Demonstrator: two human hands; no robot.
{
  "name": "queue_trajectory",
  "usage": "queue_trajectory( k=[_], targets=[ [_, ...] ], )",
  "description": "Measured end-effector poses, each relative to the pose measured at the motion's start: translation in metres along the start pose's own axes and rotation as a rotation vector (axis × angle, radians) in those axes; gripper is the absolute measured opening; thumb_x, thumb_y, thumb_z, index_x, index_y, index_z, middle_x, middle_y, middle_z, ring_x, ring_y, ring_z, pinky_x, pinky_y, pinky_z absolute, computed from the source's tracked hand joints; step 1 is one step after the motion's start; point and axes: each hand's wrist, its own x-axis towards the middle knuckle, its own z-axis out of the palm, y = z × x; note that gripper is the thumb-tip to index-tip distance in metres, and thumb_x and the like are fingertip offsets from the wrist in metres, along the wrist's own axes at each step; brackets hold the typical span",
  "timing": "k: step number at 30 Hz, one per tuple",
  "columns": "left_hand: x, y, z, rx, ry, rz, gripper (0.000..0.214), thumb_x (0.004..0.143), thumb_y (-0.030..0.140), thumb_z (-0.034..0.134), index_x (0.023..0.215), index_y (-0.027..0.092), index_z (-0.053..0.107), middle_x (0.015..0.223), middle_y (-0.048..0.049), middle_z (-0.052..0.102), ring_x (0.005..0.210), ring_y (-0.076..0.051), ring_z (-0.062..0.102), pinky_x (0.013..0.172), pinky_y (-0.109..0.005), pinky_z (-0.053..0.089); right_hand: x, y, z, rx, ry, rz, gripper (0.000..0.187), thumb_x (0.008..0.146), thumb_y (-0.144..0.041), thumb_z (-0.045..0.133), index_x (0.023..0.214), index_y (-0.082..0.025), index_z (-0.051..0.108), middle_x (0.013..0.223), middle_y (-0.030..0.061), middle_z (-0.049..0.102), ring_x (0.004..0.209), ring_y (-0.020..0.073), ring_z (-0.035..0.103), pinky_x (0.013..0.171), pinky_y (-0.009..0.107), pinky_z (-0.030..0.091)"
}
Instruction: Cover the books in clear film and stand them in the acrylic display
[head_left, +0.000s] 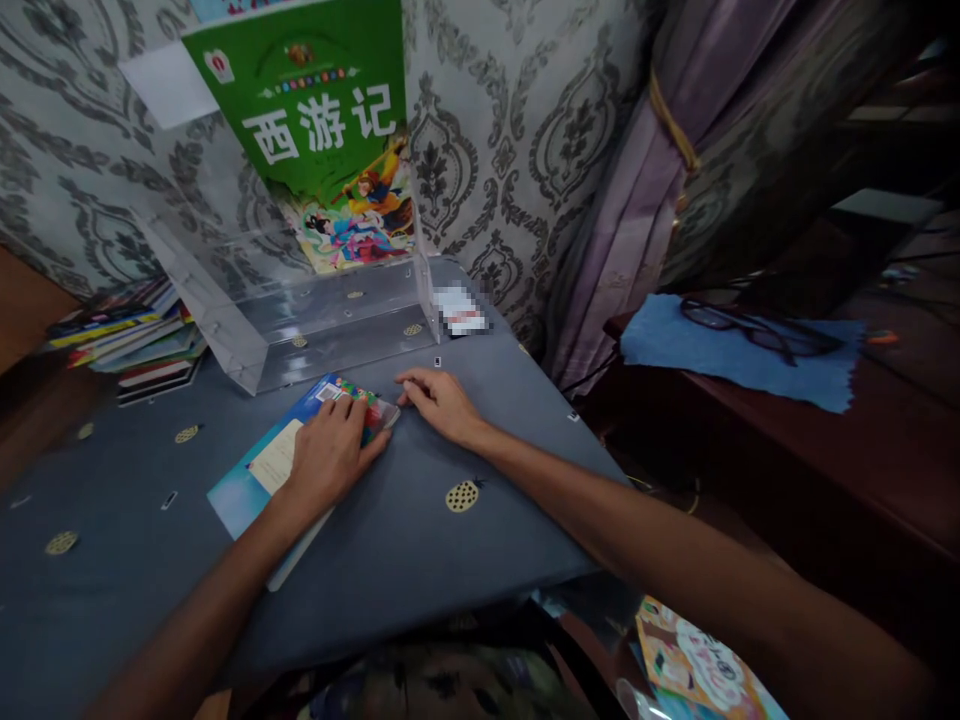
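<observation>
Damask wallpaper backs a desk (465,560) draped in gray pineapple-print cloth (150,560). At 12 o'clock, a clear acrylic stand (337,335) props a green book (315,100) upright, cover outward for display, its title reading 西游记. Mid-desk, the left hand (330,455) lies palm-down on a blue book (251,490), pressing it flat, though any clasp is unclear. The right hand (439,405) curls narrowly against a small shiny packet (379,412) on that book. Glasses (757,330) rest on a blue cloth (720,355) at 3 o'clock.
</observation>
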Motion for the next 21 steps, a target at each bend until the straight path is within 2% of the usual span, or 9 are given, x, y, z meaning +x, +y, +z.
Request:
queue_trajectory(
  k=[4,9,12,21],
  targets=[
    [-0.001,-0.001,0.002,0.007,-0.004,0.01,0.04,0.099,0.047,0.049,0.118,0.013,0.06,0.119,-0.0143,0.065,0.115,-0.033,0.059,0.088,-0.042,0.051,0.0,0.001,0.001,0.022,-0.01,-0.006,0.026,0.094,-0.015,0.049,0.11,-0.015,0.07,0.082,0.0034,0.076,0.073,0.0142,0.067,0.07,0.026,0.048],
    [-0.002,0.004,-0.001,-0.002,-0.028,-0.022,0.036,0.102,0.041,0.042,0.116,0.014,0.061,0.116,-0.012,0.067,0.112,-0.031,0.061,0.076,-0.038,0.053,-0.002,0.001,0.0,0.047,-0.025,-0.009,0.026,0.094,-0.016,0.05,0.11,-0.016,0.071,0.081,0.0021,0.076,0.067,0.013,0.064,0.068,0.026,0.046],
    [-0.001,0.004,-0.002,-0.005,-0.02,-0.022,0.035,0.103,0.04,0.039,0.114,0.015,0.062,0.115,-0.0117,0.067,0.111,-0.03,0.061,0.075,-0.037,0.052,-0.004,-0.001,-0.001,0.025,-0.033,-0.032,0.026,0.094,-0.017,0.05,0.11,-0.017,0.071,0.08,0.0018,0.076,0.065,0.0127,0.063,0.067,0.026,0.045],
    [-0.001,-0.004,0.012,-0.009,0.071,0.041,0.035,0.1,0.046,0.047,0.109,0.016,0.062,0.109,-0.0117,0.066,0.103,-0.03,0.059,0.085,-0.042,0.049,-0.013,-0.005,-0.001,-0.021,-0.011,-0.085,0.03,0.093,-0.013,0.051,0.117,-0.02,0.068,0.09,0.0028,0.076,0.073,0.0135,0.063,0.074,0.028,0.046]
  ],
)
